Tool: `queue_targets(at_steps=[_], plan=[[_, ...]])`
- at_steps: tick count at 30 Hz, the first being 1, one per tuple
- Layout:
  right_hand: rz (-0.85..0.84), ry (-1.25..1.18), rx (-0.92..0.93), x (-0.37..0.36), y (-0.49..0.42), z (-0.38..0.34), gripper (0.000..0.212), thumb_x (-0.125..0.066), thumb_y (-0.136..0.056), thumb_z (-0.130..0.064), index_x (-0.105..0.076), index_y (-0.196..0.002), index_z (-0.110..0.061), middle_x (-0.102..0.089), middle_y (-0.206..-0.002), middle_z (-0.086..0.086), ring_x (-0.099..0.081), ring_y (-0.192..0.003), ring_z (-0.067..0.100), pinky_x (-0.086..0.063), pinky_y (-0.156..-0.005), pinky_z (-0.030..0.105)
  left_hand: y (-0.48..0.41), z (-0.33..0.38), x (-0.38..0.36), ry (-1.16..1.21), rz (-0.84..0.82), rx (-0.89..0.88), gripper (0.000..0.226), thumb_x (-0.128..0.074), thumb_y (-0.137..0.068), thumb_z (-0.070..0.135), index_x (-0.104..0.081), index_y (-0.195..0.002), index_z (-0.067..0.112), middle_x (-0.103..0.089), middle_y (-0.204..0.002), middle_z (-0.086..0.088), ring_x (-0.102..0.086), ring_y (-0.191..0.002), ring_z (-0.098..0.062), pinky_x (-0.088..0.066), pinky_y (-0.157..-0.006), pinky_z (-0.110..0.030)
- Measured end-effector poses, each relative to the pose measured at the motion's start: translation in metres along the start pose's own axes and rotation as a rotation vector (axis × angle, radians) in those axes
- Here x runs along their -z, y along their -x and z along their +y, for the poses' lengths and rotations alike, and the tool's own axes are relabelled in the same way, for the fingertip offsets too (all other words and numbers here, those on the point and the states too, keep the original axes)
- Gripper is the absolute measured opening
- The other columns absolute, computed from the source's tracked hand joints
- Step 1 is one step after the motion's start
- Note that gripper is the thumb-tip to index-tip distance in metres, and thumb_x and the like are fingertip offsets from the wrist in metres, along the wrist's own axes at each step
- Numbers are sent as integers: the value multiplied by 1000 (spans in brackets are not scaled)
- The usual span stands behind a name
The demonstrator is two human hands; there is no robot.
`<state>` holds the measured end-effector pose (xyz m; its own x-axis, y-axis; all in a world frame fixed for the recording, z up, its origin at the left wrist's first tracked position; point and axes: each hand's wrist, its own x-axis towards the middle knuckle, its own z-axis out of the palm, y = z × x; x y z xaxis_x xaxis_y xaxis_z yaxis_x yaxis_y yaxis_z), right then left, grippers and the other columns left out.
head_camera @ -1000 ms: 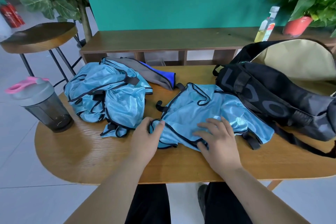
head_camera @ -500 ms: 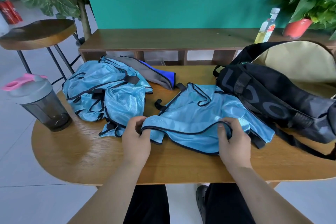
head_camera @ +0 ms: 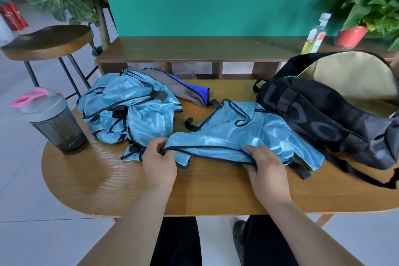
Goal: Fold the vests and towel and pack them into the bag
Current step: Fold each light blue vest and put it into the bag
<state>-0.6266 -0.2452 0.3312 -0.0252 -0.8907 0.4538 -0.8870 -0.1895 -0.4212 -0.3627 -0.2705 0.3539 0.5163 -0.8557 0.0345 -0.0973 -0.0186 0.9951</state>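
Note:
A shiny light-blue vest (head_camera: 233, 134) with black trim lies spread in the middle of the wooden table (head_camera: 97, 179). My left hand (head_camera: 158, 162) pinches its near-left hem. My right hand (head_camera: 264, 166) grips the near edge further right, fingers curled under the cloth. A crumpled pile of more blue vests (head_camera: 129, 110) sits to the left. Behind it lies a grey and blue towel (head_camera: 185, 88). The black bag (head_camera: 323, 114) lies on the right with its flap open, showing a beige lining.
A dark shaker bottle (head_camera: 51, 121) with a pink lid stands at the table's left edge. A low wooden shelf (head_camera: 194, 49) runs behind, holding a drink bottle (head_camera: 315, 34) and a potted plant (head_camera: 354, 34). A stool (head_camera: 47, 41) stands back left.
Both hands went from resting flat on the vest to gripping its near hem, which is now lifted and stretched between them. My right hand has shifted along the edge.

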Motion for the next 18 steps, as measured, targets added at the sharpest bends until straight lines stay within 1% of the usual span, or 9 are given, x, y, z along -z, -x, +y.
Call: queue_targets(at_steps=[2,5,8,10,12,13,15,16,18], plan=[[81,-84,-151,4,-3,3,42,-70,-97,-9,-63,-136,-22,-62,-113,-4,-61,-96,20,-56,-81,40,1,0,0,1,-14,-8,30,-71,-94,3,-70,-104,32,-73,-101,12,-69,-95,-4,-59,-94,-33],[214,-187,-336,8,-6,8,27,-60,-105,-18,-65,-131,-22,-58,-113,-4,-58,-96,18,-54,-82,39,3,6,4,-38,-59,-67,31,-72,-94,4,-72,-108,32,-73,-105,13,-68,-100,-1,-57,-96,-29],[299,-254,-438,9,-9,12,20,-56,-108,-21,-67,-124,-18,-58,-115,-2,-56,-101,17,-49,-86,37,-4,20,10,-204,-51,-306,30,-67,-98,5,-69,-111,33,-69,-110,14,-64,-103,-1,-52,-97,-23],[328,-303,-486,11,-11,13,20,-55,-108,-19,-67,-124,-15,-58,-117,-2,-53,-101,13,-46,-88,33,-13,38,14,-275,-28,-482,25,-65,-99,7,-70,-114,27,-68,-112,10,-62,-102,-2,-47,-95,-17],[343,-352,-522,13,-11,12,20,-54,-109,-19,-67,-124,-15,-57,-118,-2,-51,-103,8,-43,-91,31,-23,55,18,-347,-13,-594,20,-65,-99,9,-69,-116,20,-68,-109,9,-61,-99,-3,-44,-92,-14],[349,-377,-546,15,-12,13,21,-53,-109,-19,-66,-125,-15,-57,-119,-2,-50,-103,7,-42,-91,30,-27,62,20,-376,-17,-624,19,-66,-98,10,-69,-115,18,-69,-104,8,-62,-94,-5,-45,-87,-16],[371,-400,-597,17,-12,14,22,-52,-109,-21,-66,-125,-15,-58,-121,-1,-50,-104,8,-40,-91,29,-31,72,24,-424,-63,-638,14,-70,-96,12,-69,-109,16,-69,-84,6,-62,-76,-10,-47,-72,-23],[386,-396,-619,17,-12,15,22,-52,-109,-21,-66,-125,-14,-59,-123,1,-50,-104,9,-39,-91,29,-34,73,25,-468,-116,-619,10,-72,-95,15,-69,-105,17,-67,-76,5,-60,-70,-12,-46,-66,-24],[412,-397,-652,18,-12,15,22,-52,-109,-20,-67,-125,-15,-60,-125,2,-50,-105,9,-39,-93,28,-41,67,27,-562,-282,-525,6,-74,-96,24,-69,-95,20,-64,-71,3,-59,-69,-15,-45,-62,-27]])
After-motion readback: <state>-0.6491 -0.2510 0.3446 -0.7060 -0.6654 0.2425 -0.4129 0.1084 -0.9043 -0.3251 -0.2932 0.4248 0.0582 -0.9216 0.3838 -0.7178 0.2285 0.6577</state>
